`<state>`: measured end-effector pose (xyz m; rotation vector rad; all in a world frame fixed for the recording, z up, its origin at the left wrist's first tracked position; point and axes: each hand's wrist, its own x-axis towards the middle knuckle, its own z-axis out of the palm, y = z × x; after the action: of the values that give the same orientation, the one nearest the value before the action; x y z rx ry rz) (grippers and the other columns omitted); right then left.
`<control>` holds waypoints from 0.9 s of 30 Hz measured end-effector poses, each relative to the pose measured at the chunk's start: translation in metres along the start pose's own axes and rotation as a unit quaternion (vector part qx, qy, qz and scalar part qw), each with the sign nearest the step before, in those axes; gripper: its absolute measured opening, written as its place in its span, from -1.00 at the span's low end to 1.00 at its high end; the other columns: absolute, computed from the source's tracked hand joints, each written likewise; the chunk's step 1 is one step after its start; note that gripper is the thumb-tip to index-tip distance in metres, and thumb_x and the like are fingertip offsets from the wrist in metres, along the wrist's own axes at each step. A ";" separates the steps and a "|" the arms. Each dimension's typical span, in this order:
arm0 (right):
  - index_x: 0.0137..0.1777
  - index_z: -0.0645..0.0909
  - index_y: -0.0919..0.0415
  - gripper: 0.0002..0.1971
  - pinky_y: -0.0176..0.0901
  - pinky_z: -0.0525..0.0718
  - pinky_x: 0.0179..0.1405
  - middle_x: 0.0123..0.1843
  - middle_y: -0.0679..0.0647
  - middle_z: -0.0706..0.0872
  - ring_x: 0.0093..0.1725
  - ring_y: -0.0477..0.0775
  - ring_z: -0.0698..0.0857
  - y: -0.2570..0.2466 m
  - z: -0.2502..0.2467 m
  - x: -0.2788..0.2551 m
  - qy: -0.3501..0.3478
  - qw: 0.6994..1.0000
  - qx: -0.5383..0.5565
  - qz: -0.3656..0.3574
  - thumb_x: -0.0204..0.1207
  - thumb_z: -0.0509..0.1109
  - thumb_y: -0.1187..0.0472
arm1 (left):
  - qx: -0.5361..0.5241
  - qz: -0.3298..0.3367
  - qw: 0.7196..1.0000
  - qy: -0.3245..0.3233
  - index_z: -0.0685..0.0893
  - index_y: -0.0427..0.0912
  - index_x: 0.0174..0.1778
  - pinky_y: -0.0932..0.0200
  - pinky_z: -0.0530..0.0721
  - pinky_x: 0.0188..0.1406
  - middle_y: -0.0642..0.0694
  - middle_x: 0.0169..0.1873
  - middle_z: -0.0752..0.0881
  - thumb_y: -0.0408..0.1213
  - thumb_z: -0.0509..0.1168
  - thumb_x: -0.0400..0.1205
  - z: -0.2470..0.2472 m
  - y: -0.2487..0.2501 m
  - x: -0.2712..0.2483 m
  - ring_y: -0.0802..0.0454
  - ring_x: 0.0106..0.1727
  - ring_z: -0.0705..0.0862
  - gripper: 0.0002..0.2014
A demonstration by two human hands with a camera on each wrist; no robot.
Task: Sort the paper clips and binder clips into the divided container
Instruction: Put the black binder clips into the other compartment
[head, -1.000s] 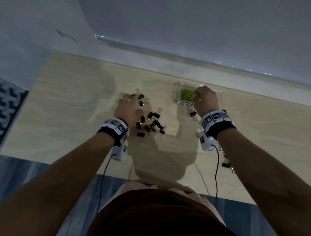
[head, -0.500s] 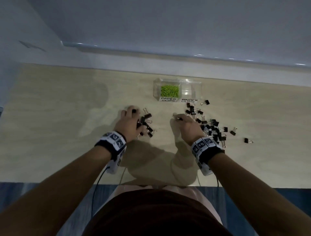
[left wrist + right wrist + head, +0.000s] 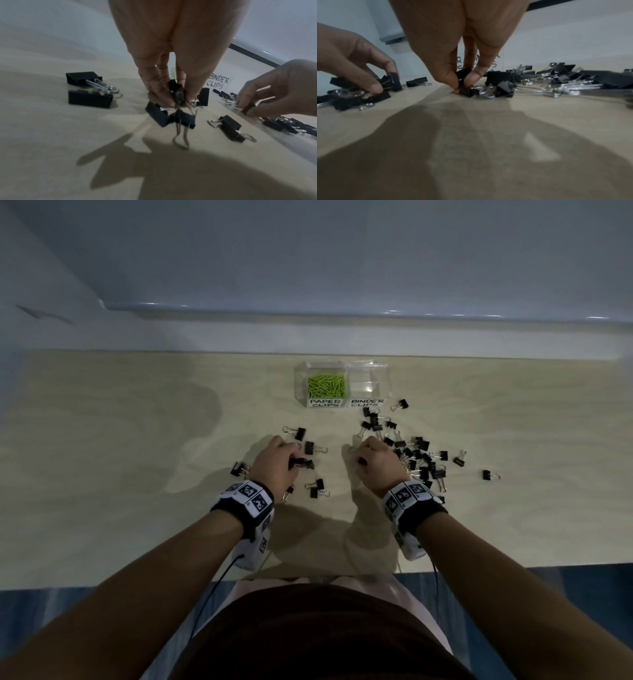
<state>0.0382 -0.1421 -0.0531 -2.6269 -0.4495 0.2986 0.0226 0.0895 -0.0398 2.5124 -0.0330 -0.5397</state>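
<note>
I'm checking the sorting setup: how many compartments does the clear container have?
2. The left compartment, labelled PAPER CLIPS, holds green paper clips. The right compartment, labelled BINDER CLIPS, looks empty. No further compartment seems hidden.

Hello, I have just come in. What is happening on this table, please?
A person is sorting clips into a clear divided container. Its paper clips section already holds green paper clips; the binder clips section looks empty. Black binder clips lie scattered on the table. The left hand holds a small bunch of binder clips in its grip, and the right hand pinches one binder clip at the pile's edge.
</note>
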 end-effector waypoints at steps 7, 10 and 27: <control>-0.18 0.73 0.33 -0.87 -0.03 0.77 -0.16 -0.12 0.19 0.71 -0.23 0.12 0.70 -0.001 -0.024 0.013 0.093 0.988 0.110 0.060 0.28 0.46 0.46 | -0.020 0.017 0.999 0.027 0.72 -0.21 -0.21 0.07 0.63 -0.05 -0.02 -0.17 0.54 -0.38 0.41 0.49 -0.014 0.011 0.016 0.04 -0.18 0.57 -0.99; -0.16 0.73 0.29 -0.89 -0.11 0.78 -0.11 -0.10 0.15 0.72 -0.21 0.05 0.71 -0.003 -0.051 0.037 0.142 0.975 0.147 0.084 0.33 0.49 0.43 | -0.033 0.027 0.999 0.031 0.73 -0.20 -0.26 0.17 0.57 -0.16 -0.02 -0.22 0.56 -0.34 0.45 0.48 -0.022 0.033 0.026 0.06 -0.21 0.57 -0.97; 0.21 0.63 0.19 -0.63 -0.21 0.50 0.25 0.33 0.12 0.58 0.28 0.14 0.58 0.064 -0.086 0.064 0.031 0.979 0.042 0.198 0.45 0.26 0.45 | 0.187 0.141 0.972 0.005 0.59 -0.33 0.14 -0.06 0.57 -0.04 -0.31 0.26 0.50 -0.45 0.14 0.63 -0.023 0.163 0.158 -0.24 0.11 0.63 -0.78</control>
<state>0.1385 -0.2074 -0.0168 -2.6179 0.1123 0.3507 0.1912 -0.0572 0.0062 2.8051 -0.5238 -0.4335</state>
